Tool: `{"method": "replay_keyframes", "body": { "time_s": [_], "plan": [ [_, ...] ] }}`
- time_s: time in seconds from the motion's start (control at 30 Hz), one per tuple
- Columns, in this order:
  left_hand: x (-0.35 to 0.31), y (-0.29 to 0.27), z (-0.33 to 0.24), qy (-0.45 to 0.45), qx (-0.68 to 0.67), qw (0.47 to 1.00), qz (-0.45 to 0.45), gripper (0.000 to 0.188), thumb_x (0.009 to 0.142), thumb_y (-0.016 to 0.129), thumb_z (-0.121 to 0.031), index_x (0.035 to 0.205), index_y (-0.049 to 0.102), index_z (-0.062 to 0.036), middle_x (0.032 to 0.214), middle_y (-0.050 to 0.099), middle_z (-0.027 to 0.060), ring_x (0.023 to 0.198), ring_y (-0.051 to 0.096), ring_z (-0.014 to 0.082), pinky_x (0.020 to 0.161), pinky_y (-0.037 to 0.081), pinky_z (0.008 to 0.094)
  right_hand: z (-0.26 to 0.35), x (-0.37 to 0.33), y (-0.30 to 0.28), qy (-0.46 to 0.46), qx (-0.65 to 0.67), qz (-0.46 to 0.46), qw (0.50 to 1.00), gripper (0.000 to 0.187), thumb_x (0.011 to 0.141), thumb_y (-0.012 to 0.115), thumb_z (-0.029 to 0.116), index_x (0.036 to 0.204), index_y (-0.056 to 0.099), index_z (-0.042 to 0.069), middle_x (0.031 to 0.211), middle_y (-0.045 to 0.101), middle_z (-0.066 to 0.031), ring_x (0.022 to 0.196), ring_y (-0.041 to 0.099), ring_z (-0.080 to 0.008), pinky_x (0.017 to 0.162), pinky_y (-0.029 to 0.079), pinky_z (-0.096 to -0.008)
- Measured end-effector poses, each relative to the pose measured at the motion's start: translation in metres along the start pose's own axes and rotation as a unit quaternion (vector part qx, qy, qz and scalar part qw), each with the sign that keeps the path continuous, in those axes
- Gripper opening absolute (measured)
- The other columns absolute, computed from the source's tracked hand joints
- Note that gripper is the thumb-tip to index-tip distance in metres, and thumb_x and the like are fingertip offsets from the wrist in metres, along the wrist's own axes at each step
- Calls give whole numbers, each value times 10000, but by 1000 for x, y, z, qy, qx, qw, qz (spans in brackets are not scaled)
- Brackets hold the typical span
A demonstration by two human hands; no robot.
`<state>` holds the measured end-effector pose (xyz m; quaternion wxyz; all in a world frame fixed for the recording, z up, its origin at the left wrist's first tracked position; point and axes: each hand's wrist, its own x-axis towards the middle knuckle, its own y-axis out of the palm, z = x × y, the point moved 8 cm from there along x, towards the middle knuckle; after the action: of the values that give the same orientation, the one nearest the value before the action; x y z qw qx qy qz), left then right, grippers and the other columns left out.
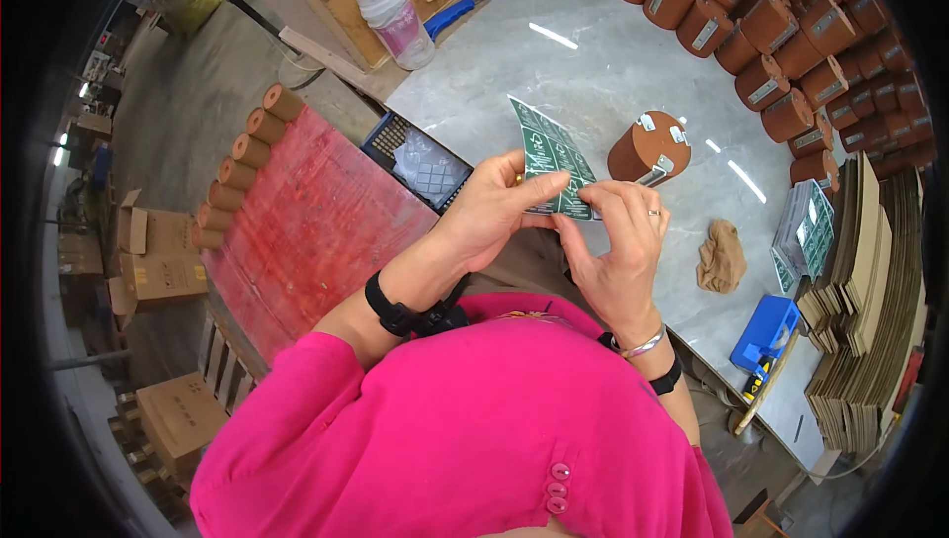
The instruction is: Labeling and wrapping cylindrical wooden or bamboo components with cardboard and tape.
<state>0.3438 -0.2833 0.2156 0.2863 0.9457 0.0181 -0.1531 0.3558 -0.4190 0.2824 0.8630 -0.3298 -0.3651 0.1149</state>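
From the head view, I hold a green label sheet (550, 155) up over the near edge of the grey table (593, 73), just in front of my chest. My left hand (494, 207) is closed on its near left part, thumb pressed across the face. My right hand (618, 241) pinches the near right corner between thumb and forefinger. The sheet's long axis runs from near right to far left, its free end pointing away toward the far left.

Just right of the sheet a brown cylinder (650, 147) stands on the table with white clips on top. A crumpled tan cloth (721, 256) lies near right of it. Farther right sits a stack of green labels (806, 231), then flat cardboard sheets (870, 281) piled on edge. Rows of brown cylinders with pale rectangular labels (781, 34) crowd the far right. A clear plastic bottle (391, 14) stands far left, and a red board (311, 222) lies left.
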Motion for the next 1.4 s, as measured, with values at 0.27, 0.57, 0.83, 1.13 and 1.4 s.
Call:
{"method": "replay_keyframes", "body": {
  "time_s": [0.27,0.57,0.83,1.13,1.4],
  "plan": [
    [0,-2,0,13,19,1000,-11,206,947,658,-86,1145,627,-35,1097,695,63,983,674,142,837,576,321,0,4,-4,3,-10,-28,1000,282,718,802,91,954,648,65,978,624,-50,949,560,-257,854,363,-395],
    [0,-8,3,18,42,998,-37,94,945,672,-82,1018,636,-36,960,693,44,898,673,122,819,580,307,4,6,-1,-21,-21,-19,999,195,753,755,56,917,650,58,903,632,-44,861,583,-239,836,378,-394],
    [1,-2,-1,24,43,998,-42,84,948,672,-87,978,601,-53,924,672,30,895,668,116,824,574,298,4,7,0,-15,-29,-15,999,186,776,744,66,935,647,57,886,644,-44,858,594,-249,860,380,-405],
    [-3,-2,-6,57,79,994,-50,106,947,680,-102,948,581,-65,898,667,24,856,656,100,792,557,279,3,4,1,-6,-8,-16,1000,171,785,746,70,913,633,65,861,660,-48,824,606,-251,864,382,-403],
    [-6,-1,-14,97,147,984,-33,172,902,714,-22,903,548,-69,844,635,2,829,631,67,761,525,232,0,7,2,-6,1,-9,1000,133,780,723,41,884,644,64,830,676,-43,790,616,-240,852,382,-397]
  ]
}}
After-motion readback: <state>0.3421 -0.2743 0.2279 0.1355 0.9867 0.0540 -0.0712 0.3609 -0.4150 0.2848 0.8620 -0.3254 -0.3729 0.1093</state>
